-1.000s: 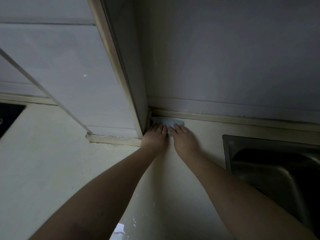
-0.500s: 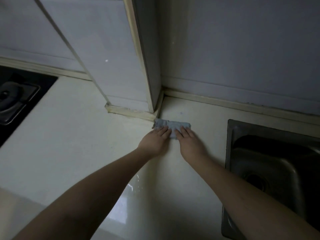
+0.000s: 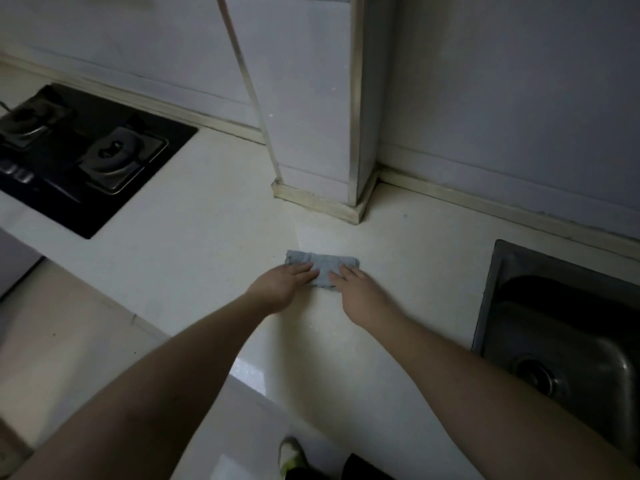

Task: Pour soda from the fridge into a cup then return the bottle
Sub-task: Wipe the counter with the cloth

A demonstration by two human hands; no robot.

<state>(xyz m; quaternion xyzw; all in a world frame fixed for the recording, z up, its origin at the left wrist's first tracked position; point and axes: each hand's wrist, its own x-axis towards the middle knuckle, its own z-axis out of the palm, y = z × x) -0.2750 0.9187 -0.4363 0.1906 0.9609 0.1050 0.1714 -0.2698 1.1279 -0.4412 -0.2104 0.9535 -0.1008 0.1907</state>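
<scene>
Meanwhile both hands, left hand and right hand, fingers straight and pressed flat on the small folded grey-blue cloth, have dragged it nearward from the wall corner across the cream countertop, so probably wiping; soda bottle and cup out of view.

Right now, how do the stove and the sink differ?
The stove is glossy black with two round burners; the sink is grey metal with one drain hole. The stove lies flat in the counter at the far left; the sink drops below it at the right. Both are built into that pale counter.
</scene>
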